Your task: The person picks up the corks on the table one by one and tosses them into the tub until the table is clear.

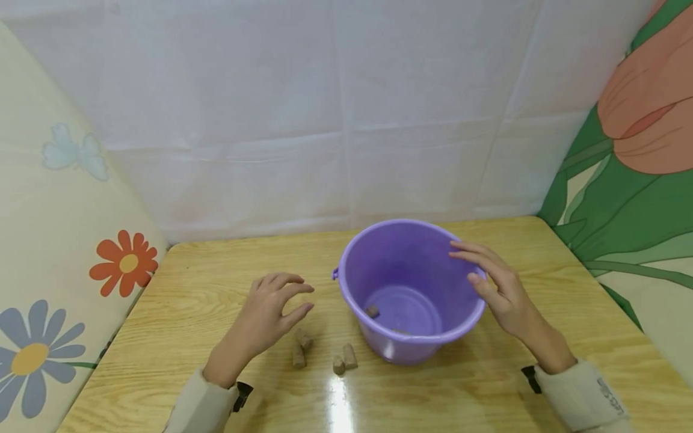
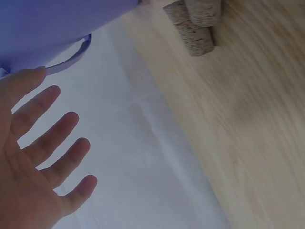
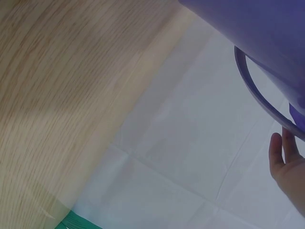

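A purple bucket (image 1: 400, 352) stands upright on the table, with a cork (image 1: 372, 311) visible on its bottom and another mostly hidden behind the front rim. To the bucket's left hovers my left hand (image 1: 265, 313), fingers spread and slightly bent, holding nothing. Several corks (image 1: 350, 356) lie on the table between that hand and the bucket. At the right rim is my right hand (image 1: 503, 291), its fingers fairly straight and overlapping the rim. In the right wrist view, its fingers (image 3: 275, 150) appear right by the purple handle (image 3: 257, 93).
The wooden table (image 1: 216, 264) ends at a white cloth wall (image 1: 260, 180) behind. Printed panels with flowers (image 1: 129, 263) border the table on the left and right. A black strap (image 1: 242, 397) shows at the left sleeve.
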`<state>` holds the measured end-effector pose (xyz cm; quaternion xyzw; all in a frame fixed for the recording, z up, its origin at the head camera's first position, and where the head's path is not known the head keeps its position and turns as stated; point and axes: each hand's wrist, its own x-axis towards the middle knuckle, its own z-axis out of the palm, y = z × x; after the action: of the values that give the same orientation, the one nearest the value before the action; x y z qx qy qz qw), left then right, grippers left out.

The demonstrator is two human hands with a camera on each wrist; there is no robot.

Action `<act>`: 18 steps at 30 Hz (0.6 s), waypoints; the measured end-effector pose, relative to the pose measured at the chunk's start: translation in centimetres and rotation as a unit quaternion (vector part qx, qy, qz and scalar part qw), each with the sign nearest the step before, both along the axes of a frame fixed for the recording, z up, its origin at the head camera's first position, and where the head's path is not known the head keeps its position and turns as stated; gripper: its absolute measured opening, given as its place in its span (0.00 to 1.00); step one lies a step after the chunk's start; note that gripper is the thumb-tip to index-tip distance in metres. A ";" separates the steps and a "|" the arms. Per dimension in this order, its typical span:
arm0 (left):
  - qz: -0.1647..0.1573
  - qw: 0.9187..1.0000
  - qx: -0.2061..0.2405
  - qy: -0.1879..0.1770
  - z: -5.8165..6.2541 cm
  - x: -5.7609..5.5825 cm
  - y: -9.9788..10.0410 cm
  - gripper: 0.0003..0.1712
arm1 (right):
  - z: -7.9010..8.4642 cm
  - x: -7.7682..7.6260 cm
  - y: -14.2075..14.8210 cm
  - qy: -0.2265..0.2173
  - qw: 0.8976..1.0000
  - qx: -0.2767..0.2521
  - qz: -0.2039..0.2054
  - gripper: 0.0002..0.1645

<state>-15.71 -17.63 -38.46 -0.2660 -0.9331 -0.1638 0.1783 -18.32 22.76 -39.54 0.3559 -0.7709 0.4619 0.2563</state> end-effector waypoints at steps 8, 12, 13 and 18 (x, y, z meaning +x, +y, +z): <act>0.005 0.999 -0.021 -0.043 -1.6 0.4 -0.9 0.16 | -0.1 0.0 0.0 -0.001 1.000 0.002 -0.004 0.25; 0.003 0.998 -0.025 -0.057 -2.2 0.5 -1.2 0.16 | -0.1 -0.1 0.0 0.001 1.000 0.002 -0.005 0.24; 0.001 0.998 -0.024 -0.061 -2.4 0.5 -1.3 0.16 | 0.0 -0.1 0.0 0.001 1.000 0.002 -0.005 0.24; -0.009 0.996 -0.026 -0.081 -2.9 0.6 -1.4 0.15 | -0.1 -0.1 0.0 0.002 1.000 0.002 -0.002 0.24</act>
<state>-15.12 -19.00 -41.34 -0.2647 -0.9460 -0.1622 0.0935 -18.43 22.75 -39.59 0.3555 -0.7719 0.4595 0.2581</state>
